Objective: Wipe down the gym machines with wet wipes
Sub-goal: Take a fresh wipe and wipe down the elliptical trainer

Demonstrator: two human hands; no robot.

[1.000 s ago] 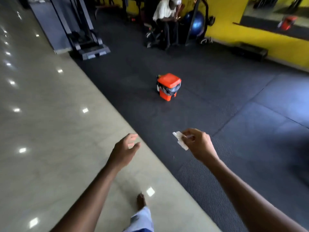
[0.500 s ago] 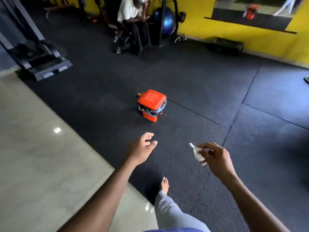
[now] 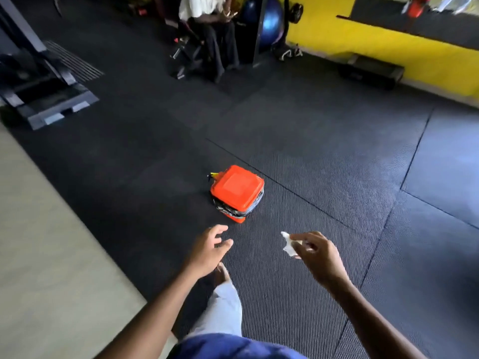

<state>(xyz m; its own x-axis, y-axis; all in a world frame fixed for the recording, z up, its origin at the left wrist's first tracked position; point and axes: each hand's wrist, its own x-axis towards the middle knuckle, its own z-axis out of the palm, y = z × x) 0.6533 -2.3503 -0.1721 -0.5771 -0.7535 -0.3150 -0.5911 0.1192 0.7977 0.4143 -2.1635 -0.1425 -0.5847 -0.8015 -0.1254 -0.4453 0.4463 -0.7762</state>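
Closer now: orange bin (image 3: 237, 191) has slid from upper-center toward mid-frame as the wearer walked onto the black mat (image 3: 337, 177). One crumpled white wipe (image 3: 289, 245), lower center-right, long axis near vertical, top tip pointing up-left, pinched by right hand (image 3: 317, 255). Left hand (image 3: 207, 251) empty, fingers loosely spread, lower center; one bare foot (image 3: 220, 274) below; one blue ball (image 3: 270, 20) at top.

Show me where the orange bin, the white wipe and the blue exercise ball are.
orange bin (image 3: 237, 187): head view, middle of its lid.
white wipe (image 3: 288, 245): head view, the crumpled part left of the fingers.
blue exercise ball (image 3: 271, 22): head view, its shiny front.
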